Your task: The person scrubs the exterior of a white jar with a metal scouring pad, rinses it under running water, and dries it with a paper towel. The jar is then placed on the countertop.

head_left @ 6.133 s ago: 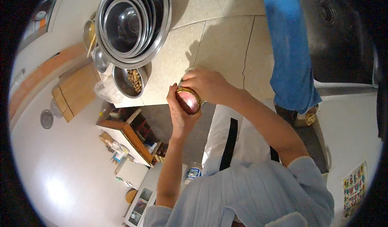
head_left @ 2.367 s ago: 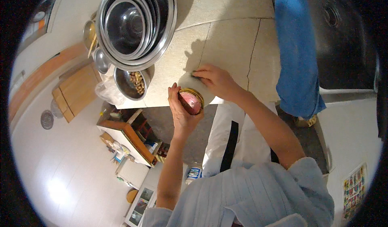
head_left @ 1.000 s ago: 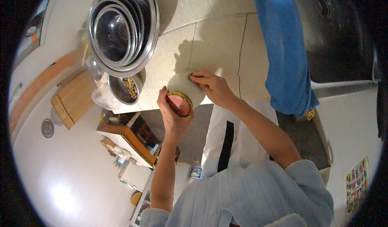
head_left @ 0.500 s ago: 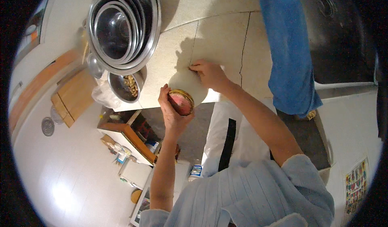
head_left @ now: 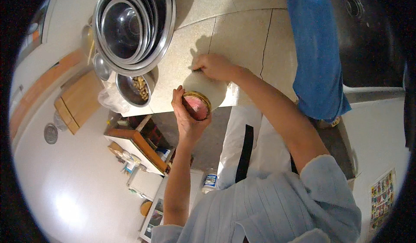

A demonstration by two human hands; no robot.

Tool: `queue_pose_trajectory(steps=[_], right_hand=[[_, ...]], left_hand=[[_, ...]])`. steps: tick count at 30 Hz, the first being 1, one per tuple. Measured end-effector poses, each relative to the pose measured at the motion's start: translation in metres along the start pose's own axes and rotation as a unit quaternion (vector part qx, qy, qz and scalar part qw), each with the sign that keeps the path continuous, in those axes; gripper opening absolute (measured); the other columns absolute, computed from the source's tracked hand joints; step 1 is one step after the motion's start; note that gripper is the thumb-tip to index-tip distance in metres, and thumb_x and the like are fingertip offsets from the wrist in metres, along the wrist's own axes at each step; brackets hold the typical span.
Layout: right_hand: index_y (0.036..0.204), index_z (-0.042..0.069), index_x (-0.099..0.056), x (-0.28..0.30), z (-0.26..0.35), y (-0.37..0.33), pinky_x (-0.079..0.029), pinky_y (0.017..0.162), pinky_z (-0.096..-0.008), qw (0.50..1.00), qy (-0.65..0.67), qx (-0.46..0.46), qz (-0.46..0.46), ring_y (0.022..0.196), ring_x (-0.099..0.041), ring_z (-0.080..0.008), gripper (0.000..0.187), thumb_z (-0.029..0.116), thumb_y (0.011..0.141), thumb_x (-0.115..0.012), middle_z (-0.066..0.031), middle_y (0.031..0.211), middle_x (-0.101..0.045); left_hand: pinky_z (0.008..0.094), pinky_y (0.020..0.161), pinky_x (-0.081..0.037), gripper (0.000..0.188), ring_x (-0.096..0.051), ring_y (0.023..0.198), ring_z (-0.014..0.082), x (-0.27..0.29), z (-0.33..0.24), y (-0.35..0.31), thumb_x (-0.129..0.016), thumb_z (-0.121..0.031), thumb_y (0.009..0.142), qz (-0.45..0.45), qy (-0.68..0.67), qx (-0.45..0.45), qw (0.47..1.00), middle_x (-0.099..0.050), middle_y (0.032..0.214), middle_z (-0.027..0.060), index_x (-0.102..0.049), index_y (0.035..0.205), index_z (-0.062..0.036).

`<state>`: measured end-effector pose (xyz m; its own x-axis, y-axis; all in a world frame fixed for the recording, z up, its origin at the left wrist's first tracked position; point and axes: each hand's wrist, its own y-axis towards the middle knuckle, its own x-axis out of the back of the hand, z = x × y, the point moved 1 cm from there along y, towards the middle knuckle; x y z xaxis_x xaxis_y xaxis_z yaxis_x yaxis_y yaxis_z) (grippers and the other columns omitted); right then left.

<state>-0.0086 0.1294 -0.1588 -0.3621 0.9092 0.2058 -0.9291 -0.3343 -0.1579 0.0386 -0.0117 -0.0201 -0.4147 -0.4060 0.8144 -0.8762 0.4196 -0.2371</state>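
Note:
A pale, rounded jar (head_left: 210, 87) is tilted at the counter's near edge, its pink, gold-rimmed lid (head_left: 197, 106) facing me. My left hand (head_left: 188, 117) is wrapped round the lid end, with fingers along its left side and thumb on the right. At the jar's far end, my right hand (head_left: 214, 66) has its fingers curled together over the pale surface. A small dark spot shows under those fingertips; whatever they pinch is too small to make out.
Nested steel bowls (head_left: 123, 28) stand on the tiled counter (head_left: 238, 35) at the far left. Beside them, a steel bowl (head_left: 145, 91) holds small brownish pieces next to a clear plastic bag (head_left: 113, 98). A long blue cloth (head_left: 316, 48) hangs by the dark sink (head_left: 368, 39).
My right hand has shifted a little left and farther away along the jar. My left hand keeps its grip on the lid end. The view has moved slightly.

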Motion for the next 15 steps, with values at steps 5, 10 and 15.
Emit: queue_pose_trajectory(steps=[5, 10, 15], right_hand=[[0.11, 0.008, -0.063, -0.013, 0.008, -0.073, -0.046, 0.082, -0.0298, 0.974, 0.077, -0.105, -0.187, 0.094, -0.059, -0.0231, 0.033, -0.001, 0.081, -0.05, -0.0103, 0.111, -0.059], [0.114, 0.009, -0.06, -0.037, 0.069, -0.12, -0.049, 0.085, -0.0309, 0.929, 0.171, -0.116, -0.308, 0.104, -0.056, -0.0263, 0.037, -0.004, 0.08, -0.052, -0.0094, 0.116, -0.056], [0.119, 0.006, -0.057, -0.043, 0.038, -0.122, -0.046, 0.079, -0.0262, 0.904, 0.216, -0.167, -0.33, 0.095, -0.056, -0.0191, 0.038, -0.006, 0.083, -0.051, -0.0087, 0.118, -0.054]], left_hand=[[0.04, 0.105, -0.029, 0.1, -0.032, 0.126, 0.0347, 0.0, -0.002, -0.002, -0.076, -0.002, 0.051, -0.022, 0.011, 0.004, 1.0, -0.029, 0.135, 0.0181, -0.022, 0.134, -0.0044], [0.0436, 0.104, -0.03, 0.096, -0.032, 0.125, 0.0384, -0.001, 0.0, -0.004, -0.075, 0.0, 0.051, -0.024, -0.012, 0.009, 1.0, -0.032, 0.133, 0.0205, -0.025, 0.132, -0.0048], [0.0423, 0.103, -0.031, 0.096, -0.034, 0.122, 0.037, 0.0, -0.006, 0.002, -0.075, -0.001, 0.052, -0.018, 0.009, -0.01, 1.0, -0.031, 0.132, 0.0189, -0.023, 0.133, -0.0034]])
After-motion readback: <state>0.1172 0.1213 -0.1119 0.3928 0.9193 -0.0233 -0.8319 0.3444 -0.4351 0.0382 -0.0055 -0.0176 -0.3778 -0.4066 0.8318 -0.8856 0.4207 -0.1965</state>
